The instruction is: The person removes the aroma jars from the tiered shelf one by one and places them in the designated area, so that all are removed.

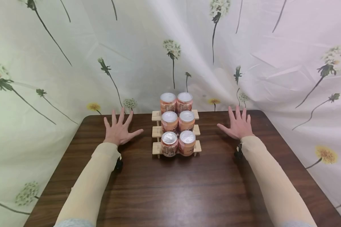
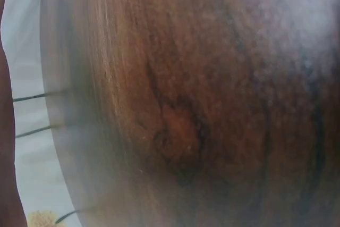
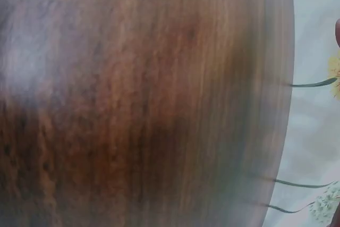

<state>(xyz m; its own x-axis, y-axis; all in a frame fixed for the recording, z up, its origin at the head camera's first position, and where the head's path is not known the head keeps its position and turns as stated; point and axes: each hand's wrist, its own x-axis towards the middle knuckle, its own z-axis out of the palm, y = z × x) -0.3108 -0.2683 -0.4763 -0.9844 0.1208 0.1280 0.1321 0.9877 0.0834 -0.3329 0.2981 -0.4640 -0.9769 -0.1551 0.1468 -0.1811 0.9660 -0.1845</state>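
In the head view, several orange-pink cans with silvery lids stand in two columns on a three-step light wooden rack (image 1: 156, 148). The nearest pair is a left can (image 1: 169, 148) and a right can (image 1: 187, 147) on the lowest step. To the left of the rack, my left hand (image 1: 120, 129) is spread with straight fingers, palm down, holding nothing. My right hand (image 1: 238, 125) is likewise spread to the right of the rack, apart from the cans. Only slivers of the hands show at the edges of the wrist views.
A dark brown wooden table (image 1: 170, 192) lies beneath, its far edge just behind the rack. Behind and beside it hangs a white cloth (image 1: 147, 69) printed with dandelions. Dark wrist cameras sit under both sleeves.
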